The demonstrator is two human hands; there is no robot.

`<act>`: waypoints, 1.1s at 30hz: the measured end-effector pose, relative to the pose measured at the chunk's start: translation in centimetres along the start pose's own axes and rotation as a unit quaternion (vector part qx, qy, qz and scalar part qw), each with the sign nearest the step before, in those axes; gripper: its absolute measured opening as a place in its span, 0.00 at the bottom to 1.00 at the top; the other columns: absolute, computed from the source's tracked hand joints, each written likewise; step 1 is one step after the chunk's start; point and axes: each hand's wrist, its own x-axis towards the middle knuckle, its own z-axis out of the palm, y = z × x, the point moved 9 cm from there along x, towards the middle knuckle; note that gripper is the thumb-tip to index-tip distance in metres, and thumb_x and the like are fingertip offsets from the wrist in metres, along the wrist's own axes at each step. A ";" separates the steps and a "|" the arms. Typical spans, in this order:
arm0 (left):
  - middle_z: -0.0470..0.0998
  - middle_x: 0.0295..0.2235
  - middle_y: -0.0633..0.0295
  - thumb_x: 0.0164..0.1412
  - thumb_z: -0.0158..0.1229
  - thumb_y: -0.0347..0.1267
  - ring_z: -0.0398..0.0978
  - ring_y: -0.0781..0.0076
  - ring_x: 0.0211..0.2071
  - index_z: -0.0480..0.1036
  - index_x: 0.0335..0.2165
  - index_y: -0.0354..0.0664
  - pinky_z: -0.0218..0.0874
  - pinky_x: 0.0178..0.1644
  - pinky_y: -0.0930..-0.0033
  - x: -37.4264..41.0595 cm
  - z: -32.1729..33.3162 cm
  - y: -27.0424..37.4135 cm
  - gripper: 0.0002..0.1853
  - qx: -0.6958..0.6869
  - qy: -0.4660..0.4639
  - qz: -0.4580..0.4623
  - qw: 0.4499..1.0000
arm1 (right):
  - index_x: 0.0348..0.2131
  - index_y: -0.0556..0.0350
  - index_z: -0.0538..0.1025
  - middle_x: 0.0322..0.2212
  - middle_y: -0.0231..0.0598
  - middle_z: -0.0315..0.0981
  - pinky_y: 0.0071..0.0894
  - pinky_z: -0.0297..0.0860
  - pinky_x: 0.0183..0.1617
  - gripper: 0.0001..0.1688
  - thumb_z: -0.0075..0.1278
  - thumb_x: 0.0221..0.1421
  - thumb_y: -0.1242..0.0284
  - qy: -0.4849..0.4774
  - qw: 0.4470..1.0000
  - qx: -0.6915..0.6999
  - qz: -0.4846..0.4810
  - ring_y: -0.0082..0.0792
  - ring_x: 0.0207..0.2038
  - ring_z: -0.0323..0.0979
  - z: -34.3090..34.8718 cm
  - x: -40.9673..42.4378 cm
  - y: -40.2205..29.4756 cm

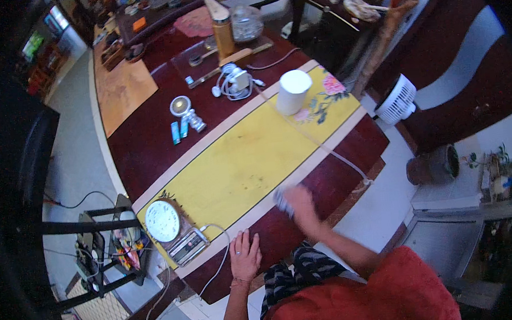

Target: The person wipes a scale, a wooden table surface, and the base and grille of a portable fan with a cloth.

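My right hand (300, 201), slightly blurred, is closed on a crumpled grey-white cloth (282, 201) at the near border of a yellow table runner (238, 156). My left hand (245, 253) lies flat on the dark red table (274, 238), fingers spread, a ring on one finger. Up and to the left of it, a digital scale (186, 247) with a round white plate (162, 221) sits on the runner's left end. A white paper roll (293, 92) stands upright near the flowered right end, and a thin cord (339, 156) crosses the runner beside it.
Beyond the runner lie a coiled white cable with adapter (236, 83), a small round fan (180, 106) and two small blue packets (175, 133). A wooden stand (223, 34) and glass vessel (246, 23) are farther back. A white fan (397, 100) stands past the right edge.
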 end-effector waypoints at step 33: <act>0.64 0.50 0.49 0.42 0.54 0.24 0.58 0.49 0.54 0.64 0.49 0.39 0.49 0.57 0.50 22.7 4.4 23.7 0.30 -0.084 -0.006 0.228 0.970 | 0.41 0.57 0.73 0.42 0.43 0.69 0.40 0.60 0.53 0.20 0.43 0.44 0.82 0.010 0.929 0.290 -0.231 0.43 0.48 0.65 -11.4 -14.0 13.2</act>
